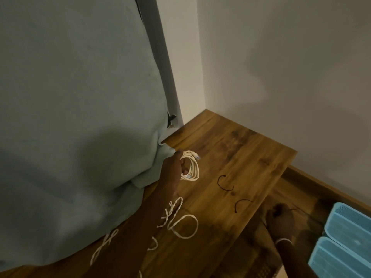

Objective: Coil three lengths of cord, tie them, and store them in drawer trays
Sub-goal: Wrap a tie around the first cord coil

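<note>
Left hand (172, 167) grips a coiled white cord (190, 165) at frame centre, just above the wooden bench (230, 157). Right hand (280, 219), lower right, pinches a thin dark tie (297, 210); loose rope (180, 223) lies on the bench beside blue trays (345, 233).

A wooden tabletop (230, 149) is carrying everything. Two short dark ties (222, 182) are lying near its middle. Nearer the camera than the ties, loose cream cord (183, 225) is sprawling in loops. A pale green cloth (80, 117) is draping over the tabletop's left side.
</note>
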Demonstrator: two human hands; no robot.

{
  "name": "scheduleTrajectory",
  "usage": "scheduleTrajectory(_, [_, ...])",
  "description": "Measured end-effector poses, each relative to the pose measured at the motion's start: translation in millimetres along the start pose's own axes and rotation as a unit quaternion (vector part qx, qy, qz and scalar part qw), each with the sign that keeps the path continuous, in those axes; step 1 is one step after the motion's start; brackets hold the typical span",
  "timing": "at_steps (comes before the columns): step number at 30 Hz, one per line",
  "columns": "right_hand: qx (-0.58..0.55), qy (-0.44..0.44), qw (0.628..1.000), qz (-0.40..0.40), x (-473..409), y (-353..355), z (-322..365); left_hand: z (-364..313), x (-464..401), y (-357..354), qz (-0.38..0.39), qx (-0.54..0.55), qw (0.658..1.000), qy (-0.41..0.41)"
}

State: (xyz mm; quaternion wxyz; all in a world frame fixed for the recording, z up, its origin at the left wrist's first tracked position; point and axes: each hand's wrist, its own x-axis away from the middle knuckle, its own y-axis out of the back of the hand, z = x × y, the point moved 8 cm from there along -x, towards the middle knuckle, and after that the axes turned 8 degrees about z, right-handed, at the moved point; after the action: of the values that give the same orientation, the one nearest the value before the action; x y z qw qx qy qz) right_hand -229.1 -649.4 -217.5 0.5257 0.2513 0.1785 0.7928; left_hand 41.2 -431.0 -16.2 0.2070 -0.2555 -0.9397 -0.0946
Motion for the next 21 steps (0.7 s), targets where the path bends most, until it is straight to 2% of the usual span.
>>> scheduleTrajectory(3, [-0.059,0.138,0.989,-0.005,3,23,71,-4,4,12,-0.012,0.016,0.999,-0.031])
scheduleTrajectory(7, [-0.083,0.314,0.939,0.115,54,10,202,-12,11,25,-0.021,0.034,0.999,-0.023])
scheduleTrajectory(9, [-0.084,0.374,0.907,0.172,96,-7,259,-17,18,34,-0.022,0.069,0.997,-0.007])
scheduleTrajectory(11, [-0.094,0.408,0.884,0.206,131,-24,298,-23,29,45,-0.024,0.096,0.995,-0.003])
scheduleTrajectory(14, [-0.116,0.447,0.861,0.213,174,-43,338,-35,43,71,-0.040,0.081,0.994,-0.062])
scheduleTrajectory(18, [-0.111,0.425,0.885,0.153,215,-62,356,-41,59,120,-0.049,0.106,0.985,-0.126])
scheduleTrajectory(21, [-0.108,0.400,0.903,0.115,214,-62,350,-44,69,126,-0.054,0.126,0.981,-0.135])
